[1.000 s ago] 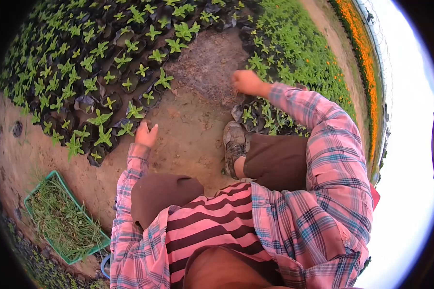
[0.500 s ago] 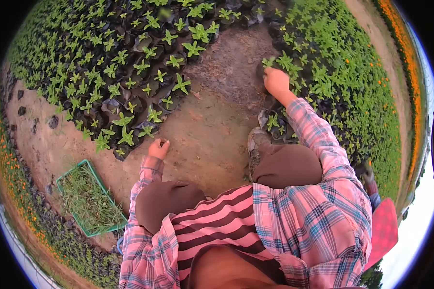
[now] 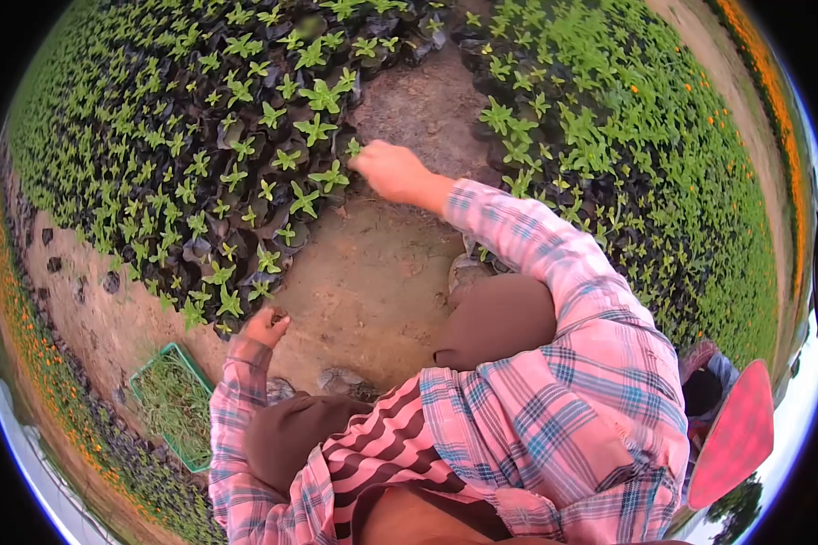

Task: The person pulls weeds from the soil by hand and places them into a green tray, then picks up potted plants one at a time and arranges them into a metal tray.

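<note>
My right hand [image 3: 388, 170] reaches across the bare soil path to the right edge of the left bed of seedlings [image 3: 286, 160]. Its fingertips are closed at a small green seedling [image 3: 353, 147] in a dark bag; the exact grip is partly hidden. Near the lower end of that bed, my left hand [image 3: 266, 327] hovers over the soil with its fingers curled together. Something small and dark shows between the left thumb and fingers, too small to name. Black plastic bags [image 3: 197, 250] surround the seedlings.
A green crate [image 3: 174, 409] of pulled grass stands on the soil at lower left. Taller plants with orange flowers [image 3: 645, 118] fill the right bed. Behind me at right is another person [image 3: 707, 381], near a red checked cloth [image 3: 734, 434]. My knees flank the path.
My right hand has moved from the right bed across the path to the left bed. The left hand has shifted slightly down and left, and the view has turned.
</note>
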Action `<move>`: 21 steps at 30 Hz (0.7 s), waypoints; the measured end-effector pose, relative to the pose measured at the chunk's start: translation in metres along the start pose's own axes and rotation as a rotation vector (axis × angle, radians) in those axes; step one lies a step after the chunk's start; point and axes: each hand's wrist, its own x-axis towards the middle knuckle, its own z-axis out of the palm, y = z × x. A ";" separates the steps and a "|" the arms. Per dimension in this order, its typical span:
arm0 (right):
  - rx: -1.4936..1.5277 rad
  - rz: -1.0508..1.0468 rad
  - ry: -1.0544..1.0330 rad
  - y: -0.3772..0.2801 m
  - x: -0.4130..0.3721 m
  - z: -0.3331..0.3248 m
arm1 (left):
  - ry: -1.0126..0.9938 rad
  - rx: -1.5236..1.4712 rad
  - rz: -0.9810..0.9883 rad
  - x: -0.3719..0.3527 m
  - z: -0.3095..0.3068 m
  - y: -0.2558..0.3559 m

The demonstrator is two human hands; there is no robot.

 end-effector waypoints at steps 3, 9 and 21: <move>-0.081 0.425 0.257 0.037 -0.050 -0.011 | -0.075 0.201 0.232 0.013 -0.021 0.041; -0.317 1.038 0.098 0.060 -0.109 -0.075 | -0.276 0.534 0.460 0.076 0.012 0.116; -0.271 0.762 0.222 0.110 -0.101 -0.046 | 0.257 0.338 0.139 0.135 0.095 0.131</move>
